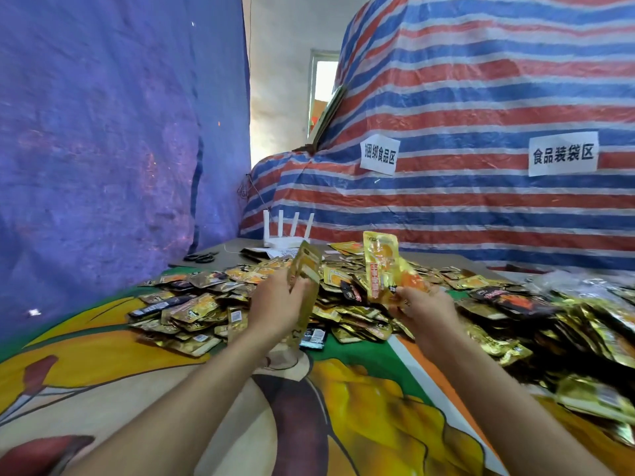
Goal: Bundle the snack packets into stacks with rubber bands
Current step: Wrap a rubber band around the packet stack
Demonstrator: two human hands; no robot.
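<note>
Item: snack packets, foil, mostly gold with some black, lying as a loose heap (213, 304) across the middle and right side of the bench (233, 257), over a printed cloth (137, 389); unsorted and overlapping, so each must be lifted out singly. Left hand (278, 304): fingers curled round a small stack of packets (305, 269), held upright and edge-on above the heap, probably so the edges line up and a further packet can slide in flat. Right hand (426, 304): pinches a single packet (381, 266) by its lower end, upright and face toward the camera, just beside the stack but not touching it; judged to be the next one to join. Step in hand: gathering, not yet binding; no rubber band can be made out on the stack or near the hands. Far edge of the bench: a white router (288, 235) and, toward the far left corner, black scissors (201, 258), both clear of the heap. Behind: a striped tarpaulin (481, 97) bearing two paper signs (563, 153); to the left, a blue sheet (103, 132).
</note>
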